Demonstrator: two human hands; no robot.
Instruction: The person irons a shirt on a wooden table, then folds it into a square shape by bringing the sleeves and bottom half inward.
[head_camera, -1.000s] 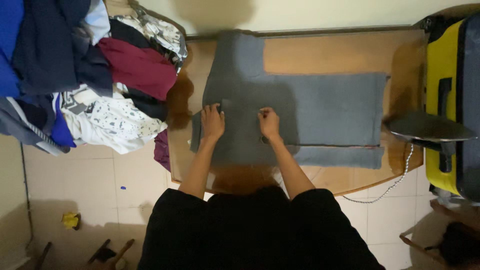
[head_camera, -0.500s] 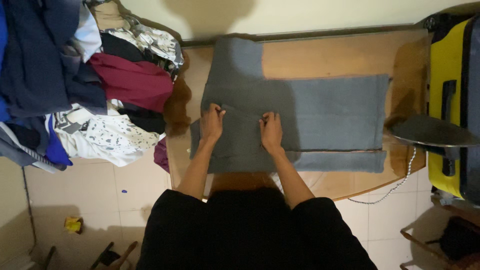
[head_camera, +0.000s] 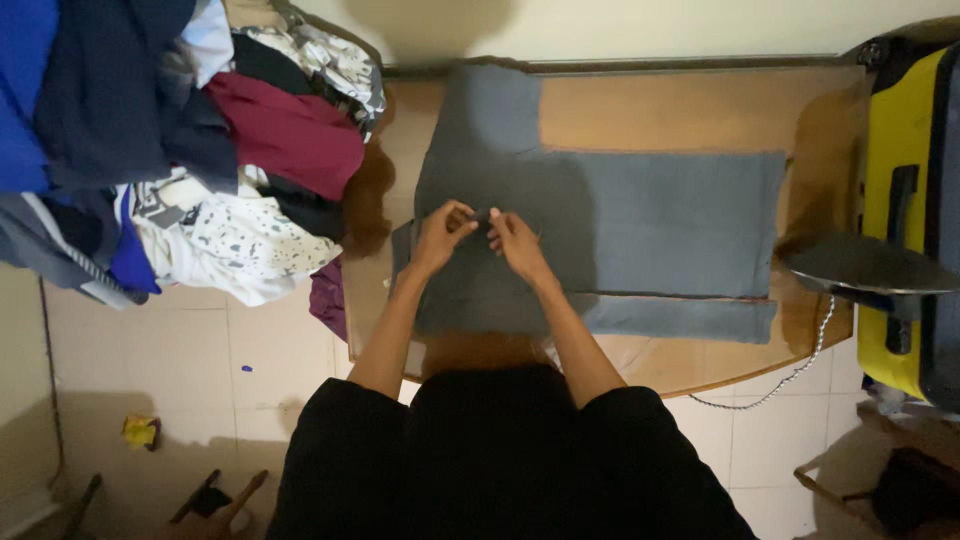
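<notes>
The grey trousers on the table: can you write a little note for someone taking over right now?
Left hand: fingers pinching a small bit of fabric near the waist of the grey trousers.
Right hand: fingers meeting the left at the same spot.
The trousers lie spread flat on the wooden table, waist end nearest the person, legs pointing right, one narrow strip lying along the near edge.
A heap of clothes sits to the left, an iron to the right by a yellow suitcase.
Done: trousers laid out. Left: they are not folded yet.
</notes>
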